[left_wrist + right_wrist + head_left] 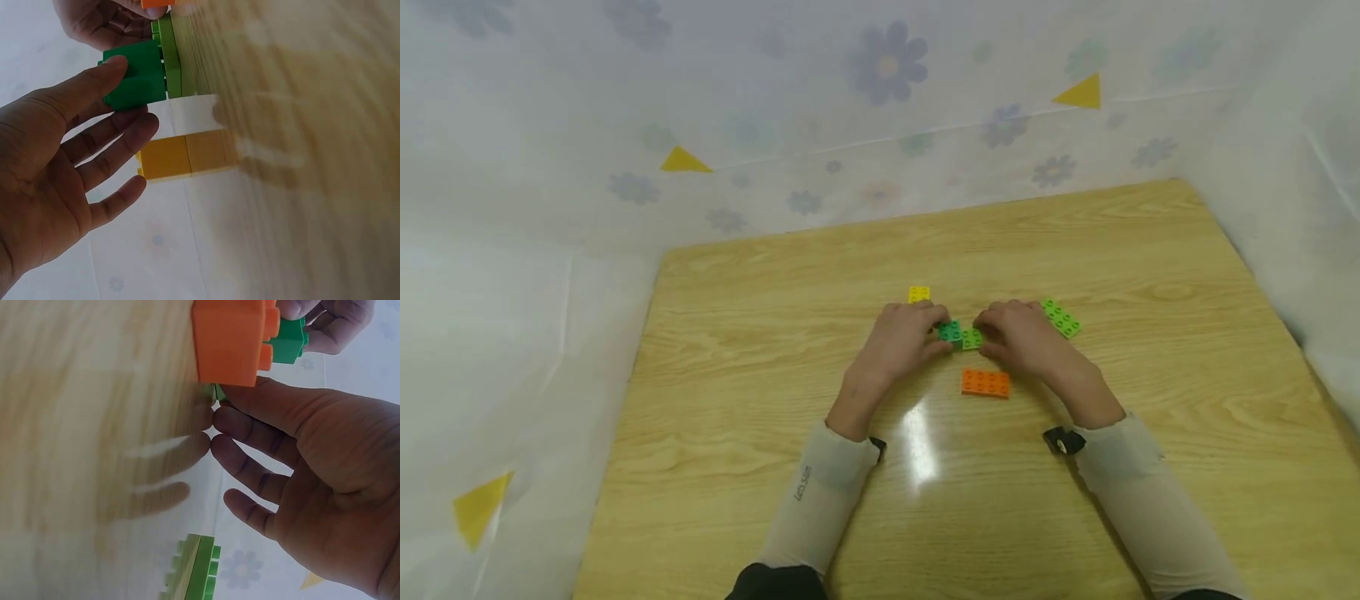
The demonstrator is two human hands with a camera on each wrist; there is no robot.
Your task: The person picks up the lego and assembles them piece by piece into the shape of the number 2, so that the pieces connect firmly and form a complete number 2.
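Observation:
A dark green brick (950, 332) and a light green brick (972, 338) sit joined side by side at the middle of the wooden table (760, 350). My left hand (936, 329) pinches the dark green brick (134, 75) between thumb and forefinger. From the other side my right hand (988, 333) holds the light green brick (172, 62) with thumb and fingertips; most of that grip is hidden. In the right wrist view only a sliver of the light green brick (215, 392) shows at the thumb tip, behind an orange brick (231, 340).
A yellow brick (919, 293) lies just behind my left hand. The orange brick (986, 382) lies in front of the hands. A long light green brick (1061, 318) lies right of my right hand. Flowered plastic sheeting (880, 125) walls the table on three sides.

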